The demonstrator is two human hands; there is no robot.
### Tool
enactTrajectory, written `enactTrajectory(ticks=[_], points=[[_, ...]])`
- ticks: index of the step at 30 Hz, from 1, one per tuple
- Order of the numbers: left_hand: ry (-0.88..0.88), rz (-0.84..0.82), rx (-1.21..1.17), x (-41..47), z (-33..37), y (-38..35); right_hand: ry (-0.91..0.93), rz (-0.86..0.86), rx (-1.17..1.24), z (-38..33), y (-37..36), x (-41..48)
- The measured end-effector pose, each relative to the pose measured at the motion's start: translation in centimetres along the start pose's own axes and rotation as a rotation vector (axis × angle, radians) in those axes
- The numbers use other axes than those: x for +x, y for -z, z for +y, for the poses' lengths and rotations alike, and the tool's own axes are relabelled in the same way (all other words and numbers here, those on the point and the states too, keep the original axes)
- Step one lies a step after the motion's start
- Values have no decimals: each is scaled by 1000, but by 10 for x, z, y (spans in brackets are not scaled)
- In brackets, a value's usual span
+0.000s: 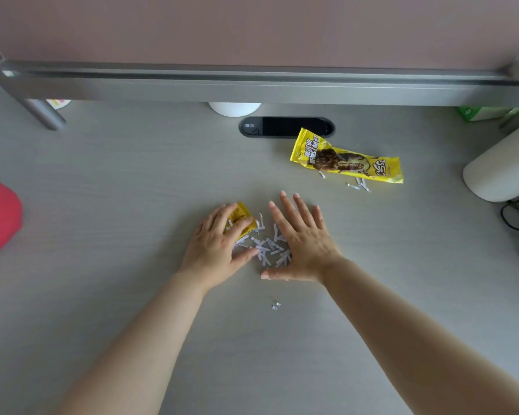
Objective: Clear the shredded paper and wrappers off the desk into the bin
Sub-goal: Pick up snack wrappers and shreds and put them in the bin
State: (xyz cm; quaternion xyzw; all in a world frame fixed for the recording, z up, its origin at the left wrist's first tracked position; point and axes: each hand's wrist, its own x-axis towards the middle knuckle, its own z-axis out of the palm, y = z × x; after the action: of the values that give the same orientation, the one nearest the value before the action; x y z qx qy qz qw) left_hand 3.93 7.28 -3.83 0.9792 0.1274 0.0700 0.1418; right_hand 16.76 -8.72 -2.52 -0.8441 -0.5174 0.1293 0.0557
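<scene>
Presently: left hand (219,241) curled over small yellow wrapper (242,218), right hand (300,241) flat and open, shredded paper (268,248) heaped between; long yellow wrapper (346,158) beyond, lengthwise rightward, nearer right hand.

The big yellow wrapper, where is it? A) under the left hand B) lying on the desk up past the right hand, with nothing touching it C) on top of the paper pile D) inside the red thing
B: the big yellow wrapper lies flat on the desk, beyond the right hand, untouched by either hand.
</scene>
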Motion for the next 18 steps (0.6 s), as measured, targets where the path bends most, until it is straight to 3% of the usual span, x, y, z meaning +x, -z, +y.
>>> enactTrajectory(ticks=[5, 10, 18], points=[[119, 207, -36, -15, -3, 0, 89, 20, 28, -10, 0, 16], [98, 217, -37, -18, -2, 1, 194, 338, 106, -16, -12, 13], [11, 279, -92, -23, -3, -4, 173, 467, 113, -20, -22, 9]])
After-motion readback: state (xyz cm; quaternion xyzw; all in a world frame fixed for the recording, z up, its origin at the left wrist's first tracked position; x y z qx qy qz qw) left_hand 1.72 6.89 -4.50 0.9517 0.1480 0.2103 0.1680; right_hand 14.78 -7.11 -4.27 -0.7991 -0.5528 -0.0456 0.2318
